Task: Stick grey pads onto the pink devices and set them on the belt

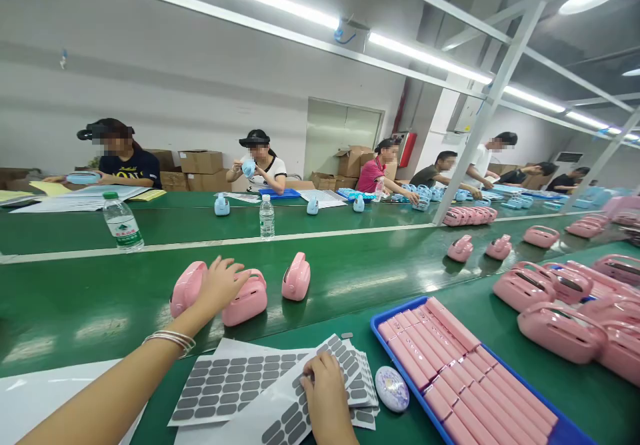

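Observation:
My left hand (223, 284) reaches out over the green belt, fingers spread. It is between a pink rounded plastic case (186, 290) and a second pink case with a loop handle (247, 304), partly covering both; whether it touches them I cannot tell. A third pink case (297, 277) stands just to the right. My right hand (325, 392) has its fingers curled on a white sheet of grey oval stickers (291, 410), gripping it. That sheet lies tilted across more sticker sheets (220, 382). One loose grey sticker (347, 335) lies behind the stack.
Right of the sheets are a round purple-white disc (392, 389) and a blue tray (376, 325) of pink parts. More pink cases (563, 332) crowd the far right. Bottles (121, 222) (267, 217) stand along the white belt edge. Co-workers (257, 165) sit opposite. A post (490, 108) rises at right.

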`<state>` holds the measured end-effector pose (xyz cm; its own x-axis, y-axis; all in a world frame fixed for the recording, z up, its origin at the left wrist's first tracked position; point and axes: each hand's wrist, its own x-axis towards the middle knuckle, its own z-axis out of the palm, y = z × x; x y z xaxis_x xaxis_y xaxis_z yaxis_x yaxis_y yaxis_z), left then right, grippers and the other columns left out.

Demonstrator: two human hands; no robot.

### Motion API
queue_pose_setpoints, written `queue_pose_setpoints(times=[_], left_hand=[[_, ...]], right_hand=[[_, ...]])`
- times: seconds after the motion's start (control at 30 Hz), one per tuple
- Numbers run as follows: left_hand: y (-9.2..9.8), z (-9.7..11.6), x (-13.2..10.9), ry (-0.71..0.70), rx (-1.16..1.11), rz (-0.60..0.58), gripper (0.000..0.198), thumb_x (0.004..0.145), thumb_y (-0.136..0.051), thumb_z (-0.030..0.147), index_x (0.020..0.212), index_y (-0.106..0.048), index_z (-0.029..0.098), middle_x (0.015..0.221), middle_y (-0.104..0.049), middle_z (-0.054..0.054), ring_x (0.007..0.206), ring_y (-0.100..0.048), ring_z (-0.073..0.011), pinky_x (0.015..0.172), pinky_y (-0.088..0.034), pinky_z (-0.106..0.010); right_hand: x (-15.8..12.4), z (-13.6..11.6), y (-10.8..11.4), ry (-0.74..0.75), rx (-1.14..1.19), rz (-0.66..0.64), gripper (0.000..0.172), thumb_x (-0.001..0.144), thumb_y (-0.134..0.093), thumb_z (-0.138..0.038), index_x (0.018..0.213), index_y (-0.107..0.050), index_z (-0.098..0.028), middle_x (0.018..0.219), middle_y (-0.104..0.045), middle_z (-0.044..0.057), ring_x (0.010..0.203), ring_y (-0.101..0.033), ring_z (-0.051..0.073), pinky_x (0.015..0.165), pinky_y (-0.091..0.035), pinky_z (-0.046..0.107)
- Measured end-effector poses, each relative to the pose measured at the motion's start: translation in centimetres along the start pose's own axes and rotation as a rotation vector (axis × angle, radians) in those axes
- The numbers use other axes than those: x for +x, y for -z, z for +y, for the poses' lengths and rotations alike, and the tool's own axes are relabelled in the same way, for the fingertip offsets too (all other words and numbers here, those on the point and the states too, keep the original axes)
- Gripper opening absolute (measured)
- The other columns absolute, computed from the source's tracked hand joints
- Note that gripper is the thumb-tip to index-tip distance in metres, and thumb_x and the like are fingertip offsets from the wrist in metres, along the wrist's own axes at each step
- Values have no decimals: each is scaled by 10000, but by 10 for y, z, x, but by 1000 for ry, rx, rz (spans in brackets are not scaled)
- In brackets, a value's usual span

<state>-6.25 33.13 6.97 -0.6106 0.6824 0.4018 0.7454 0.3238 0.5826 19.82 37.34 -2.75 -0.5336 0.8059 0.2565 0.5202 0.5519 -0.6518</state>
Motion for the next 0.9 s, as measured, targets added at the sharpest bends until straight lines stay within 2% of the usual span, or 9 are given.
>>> queue_pose_setpoints(times=[0.07,0.17,0.27,0.4,0.47,0.53,0.6,0.73,0.9], left_hand=[[-10,27,6,-82,65,5,301,899,-502,335,1083,-581,111,1323,-462,-108,1340,-216,-342,1094,-129,-563],[-46,68,20,-82,74,-127,457,878,-545,355,1275,-452,148,1327,-456,-134,1226,-415,-287,1012,-346,-495],[-89,91,32,135,65,-249,569,854,-563,454,1304,-412,140,1194,-539,-153,1021,-561,-283,884,-449,-510],[-112,93,38,363,-50,-305,331,888,-541,335,1147,-523,129,1048,-591,-102,975,-573,-252,882,-450,-495],[-104,90,35,453,-187,-297,302,905,-511,329,1132,-520,130,1017,-589,-92,921,-585,-233,838,-477,-464],[-86,88,24,532,-395,-300,304,926,-462,349,1136,-502,133,937,-587,-72,770,-598,-191,717,-519,-397],[-62,87,4,589,-652,-304,295,938,-420,337,1152,-473,141,831,-569,-37,630,-572,-151,608,-523,-339],[-6,90,-63,724,-1079,-289,271,896,-444,268,1155,-483,200,728,-571,2,591,-578,-156,609,-541,-354],[39,94,-160,973,-1286,-154,346,847,-571,435,1018,-572,133,945,-655,-82,695,-608,-158,581,-527,-278]], right_hand=[[3,0,-3,-41,14,4,257,620,-570,68,640,-611,-184,797,-633,60,842,-573,291,751,-415,393],[4,5,-1,-53,84,-7,252,649,-534,45,659,-595,-200,720,-623,22,748,-591,249,677,-439,337],[3,12,8,-21,175,-8,266,748,-476,-18,837,-631,-214,694,-613,-7,648,-592,187,616,-467,272],[-2,20,19,59,201,-4,243,735,-519,-54,756,-694,-221,958,-641,58,886,-596,231,740,-481,297],[-6,21,19,75,202,-13,410,690,-528,-14,961,-707,-264,952,-635,44,891,-596,230,772,-485,308],[-9,21,15,76,202,-25,661,655,-509,36,1210,-592,-312,859,-629,12,825,-608,212,776,-490,310],[-9,20,11,73,194,-40,760,635,-494,68,1289,-520,-319,813,-626,0,769,-605,208,771,-487,321],[-4,14,8,19,192,-67,754,595,-476,98,1298,-502,-172,779,-644,28,766,-597,236,762,-469,341],[4,5,20,-43,279,-114,605,622,-471,53,1215,-456,-71,704,-633,16,734,-610,224,725,-465,303]])
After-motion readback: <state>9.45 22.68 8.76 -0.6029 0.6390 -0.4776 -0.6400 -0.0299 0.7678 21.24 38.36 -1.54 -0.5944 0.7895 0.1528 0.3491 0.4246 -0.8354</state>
